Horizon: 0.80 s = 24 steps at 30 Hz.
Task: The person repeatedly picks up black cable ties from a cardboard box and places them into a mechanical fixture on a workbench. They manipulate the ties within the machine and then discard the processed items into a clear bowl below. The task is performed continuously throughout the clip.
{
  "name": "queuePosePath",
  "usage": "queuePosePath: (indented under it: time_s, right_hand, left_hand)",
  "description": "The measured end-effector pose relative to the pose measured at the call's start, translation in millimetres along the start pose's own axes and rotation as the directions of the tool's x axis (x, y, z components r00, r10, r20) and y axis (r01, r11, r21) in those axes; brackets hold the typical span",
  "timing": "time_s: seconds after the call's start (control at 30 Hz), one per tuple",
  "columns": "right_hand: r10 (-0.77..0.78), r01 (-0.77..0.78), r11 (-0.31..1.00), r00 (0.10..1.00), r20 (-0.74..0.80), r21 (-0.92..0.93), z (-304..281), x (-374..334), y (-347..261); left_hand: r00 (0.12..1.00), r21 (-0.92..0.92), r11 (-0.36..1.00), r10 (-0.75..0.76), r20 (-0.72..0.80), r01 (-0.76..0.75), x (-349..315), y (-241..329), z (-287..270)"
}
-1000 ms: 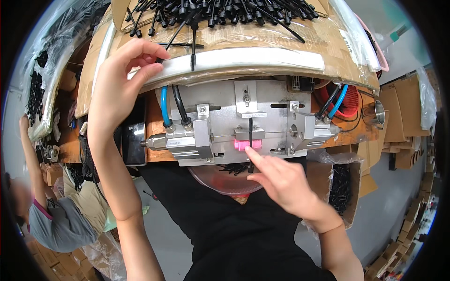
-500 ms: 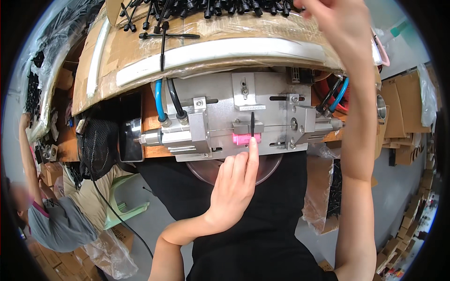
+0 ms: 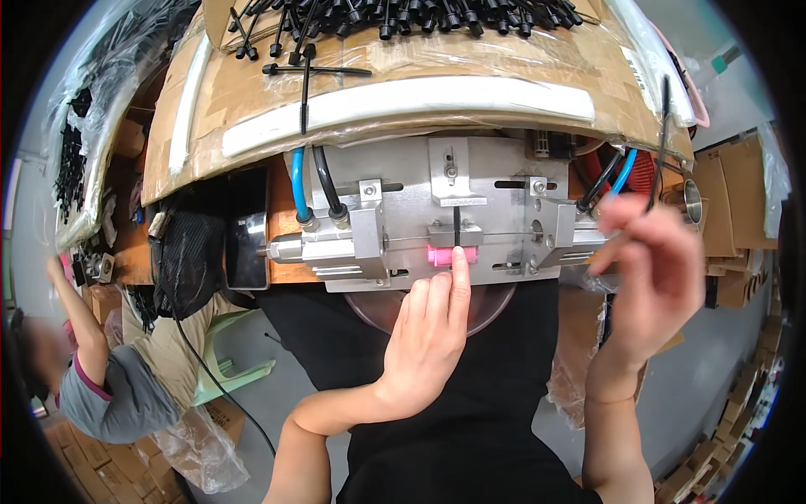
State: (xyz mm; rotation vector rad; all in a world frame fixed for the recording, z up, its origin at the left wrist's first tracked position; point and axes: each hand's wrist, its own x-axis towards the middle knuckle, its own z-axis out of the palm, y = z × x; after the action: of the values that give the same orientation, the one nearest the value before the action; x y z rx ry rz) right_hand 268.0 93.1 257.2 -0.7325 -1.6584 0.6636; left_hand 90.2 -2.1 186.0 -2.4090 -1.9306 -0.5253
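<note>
Closest in, black clothing (image 3: pixel 420 454) is crossed by the left hand (image 3: pixel 424 353): its index finger is stretched out, the tip laid on a black rod (image 3: pixel 457 220) right over the pink block (image 3: pixel 438 255). The other fingers are curled and bunched narrow; whether anything is gripped beneath them cannot be told.

Out to the right, a blur! By the right hand (image 3: pixel 659 277) a second rod (image 3: pixel 662 139) is held at its lower end, tilted near upright, the exact pinch lost in the smear.

Below the plate (image 3: pixel 487 172), a clear bowl (image 3: pixel 504 311) is half hidden. On the plate, the rod is lined up between block and bracket (image 3: pixel 457 201), flanked by a left cylinder (image 3: pixel 336 252) and a right cylinder (image 3: pixel 562 235). Faint marks are borne by the left one, too small to be read; into it a blue tube (image 3: pixel 298 181) and a black tube (image 3: pixel 327 185) are plugged.

Farther up, the cardboard (image 3: pixel 470 63) is crossed by a white strip (image 3: pixel 403 101), with a loose rod (image 3: pixel 305 97) laid over it. At the top, a pile (image 3: pixel 420 15) of rods is heaped. Far left, a co-worker (image 3: pixel 122 403) in grey is seen.
</note>
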Motion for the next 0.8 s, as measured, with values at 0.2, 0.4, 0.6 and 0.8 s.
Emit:
queuePosePath:
  time_s: [0.2, 0.4, 0.6, 0.8]
  right_hand:
    - [0.070, -0.021, 0.980, 0.967, 0.245, -0.198, 42, -86, 14]
    - [0.006, 0.088, 0.964, 0.936, 0.351, -0.251, 70, -97, 33]
    - [0.092, 0.049, 0.943, 0.913, 0.399, -0.328, 63, -92, 30]
    - [-0.245, 0.399, 0.783, 0.903, 0.352, -0.477, 19, 20, 21]
  left_hand:
    - [0.992, -0.145, 0.989, -0.007, -0.124, -0.011, 38, -47, -73]
    - [0.894, 0.263, 0.930, 0.332, -0.303, -0.256, 144, -171, -112]
    - [0.888, 0.005, 0.937, 0.331, -0.319, -0.348, 172, -142, -99]
    - [0.965, -0.312, 0.914, 0.262, -0.027, -0.258, 161, -135, -102]
